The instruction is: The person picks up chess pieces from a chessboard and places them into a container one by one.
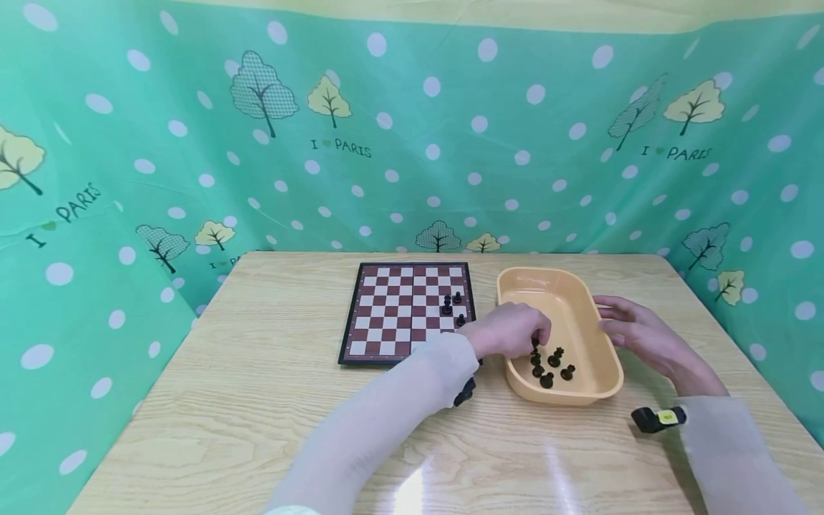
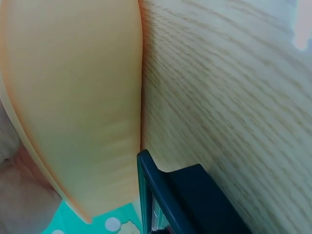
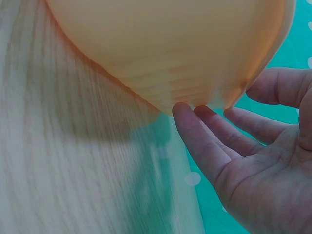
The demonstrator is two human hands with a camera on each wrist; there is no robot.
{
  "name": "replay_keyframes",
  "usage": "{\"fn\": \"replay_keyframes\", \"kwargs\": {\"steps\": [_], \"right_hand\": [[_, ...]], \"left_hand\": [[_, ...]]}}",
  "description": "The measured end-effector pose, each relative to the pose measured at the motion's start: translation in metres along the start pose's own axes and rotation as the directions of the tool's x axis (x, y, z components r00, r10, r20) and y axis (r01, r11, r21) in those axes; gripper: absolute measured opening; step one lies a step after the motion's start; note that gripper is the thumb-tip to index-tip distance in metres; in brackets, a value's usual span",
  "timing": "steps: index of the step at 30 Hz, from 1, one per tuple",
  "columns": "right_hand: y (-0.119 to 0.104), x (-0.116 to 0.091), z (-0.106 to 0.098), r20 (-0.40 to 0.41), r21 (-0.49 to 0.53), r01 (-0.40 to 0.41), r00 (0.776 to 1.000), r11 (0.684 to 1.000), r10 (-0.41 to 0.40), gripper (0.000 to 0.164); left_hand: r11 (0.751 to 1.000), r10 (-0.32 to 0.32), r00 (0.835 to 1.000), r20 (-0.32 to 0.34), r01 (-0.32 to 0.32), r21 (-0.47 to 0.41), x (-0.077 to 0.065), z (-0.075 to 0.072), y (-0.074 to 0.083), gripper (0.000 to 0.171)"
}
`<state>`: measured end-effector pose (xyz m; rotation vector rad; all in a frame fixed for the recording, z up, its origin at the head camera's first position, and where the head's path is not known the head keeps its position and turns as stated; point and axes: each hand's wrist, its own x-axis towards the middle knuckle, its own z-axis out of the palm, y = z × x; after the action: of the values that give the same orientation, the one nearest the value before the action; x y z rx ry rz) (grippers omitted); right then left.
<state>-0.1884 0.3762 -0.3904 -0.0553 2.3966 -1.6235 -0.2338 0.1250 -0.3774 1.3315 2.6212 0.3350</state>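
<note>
My left hand (image 1: 508,329) reaches over the near-left rim of a tan plastic tray (image 1: 582,322). Its curled fingers pinch a black chess piece (image 1: 536,343), mostly hidden beneath them. Several black chess pieces, one a knobbed piece (image 1: 556,357), lie or stand in the tray's near part. On the tray's other side, my right hand (image 1: 637,332) touches the outer wall with extended fingers, also seen in the right wrist view with the thumb (image 3: 275,87) by the rim. The left wrist view shows mainly the tray's outside wall (image 2: 78,97).
A brown-and-white chessboard (image 1: 386,307) lies left of the tray, with a few black pieces, among them a pawn (image 1: 458,297), on its right side. My left forearm (image 1: 380,422) crosses in front of it. The wooden table (image 1: 257,429) ends at a green dotted curtain (image 1: 412,143).
</note>
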Motion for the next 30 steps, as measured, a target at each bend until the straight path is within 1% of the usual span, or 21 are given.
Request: {"fn": "replay_keyframes", "kwargs": {"steps": [8,17,30], "right_hand": [[0.0004,-0.0002,0.0005,-0.006,-0.003,0.001,1.0,1.0,-0.001,0.065],[0.0001,-0.0003,-0.0003,0.002,-0.01,0.005,1.0,1.0,-0.005,0.064],[-0.0008,-0.001,0.0,0.003,-0.005,0.013,1.0,1.0,-0.013,0.065]], "left_hand": [[0.999,-0.023,0.999,0.024,0.022,0.045,-0.0008,-0.0017,0.0033,0.031],[0.997,-0.015,1.0,0.021,0.014,0.069,-0.0008,-0.0017,0.0036,0.03],[0.998,-0.032,0.999,0.03,0.03,0.059,-0.0005,-0.0013,0.0036,0.031]]}}
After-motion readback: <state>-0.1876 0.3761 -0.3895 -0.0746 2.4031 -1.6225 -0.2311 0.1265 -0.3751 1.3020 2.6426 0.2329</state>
